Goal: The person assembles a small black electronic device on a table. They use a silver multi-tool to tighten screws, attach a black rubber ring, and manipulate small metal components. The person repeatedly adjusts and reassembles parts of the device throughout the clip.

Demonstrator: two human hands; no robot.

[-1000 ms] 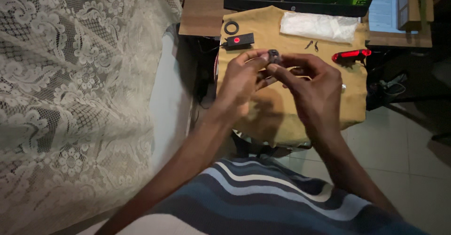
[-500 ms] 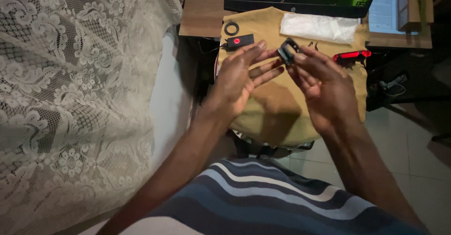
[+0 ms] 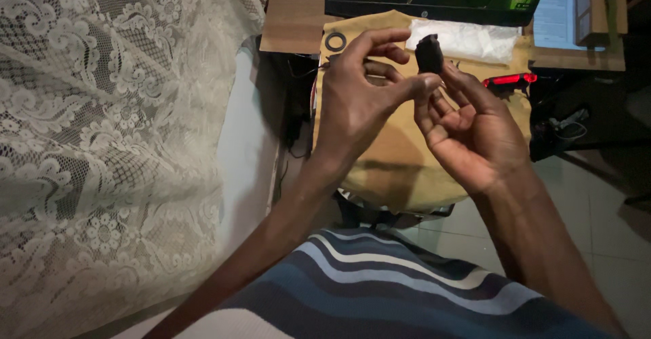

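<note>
The right hand (image 3: 468, 132) has lifted the small black part (image 3: 428, 53) higher, pinched at its fingertips, palm up. The left hand (image 3: 363, 88) has closed in, half curled, its fingertip touching just below the part.

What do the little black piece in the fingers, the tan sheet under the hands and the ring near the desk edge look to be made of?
The small black part, held at the right hand fingertips, looks like matte moulded plastic or rubber: dull, no glint. The tan cloth looks like soft woven fabric: it creases and drapes over the edge. The black ring seems rubber, an even dull band; too small to be sure.
</note>
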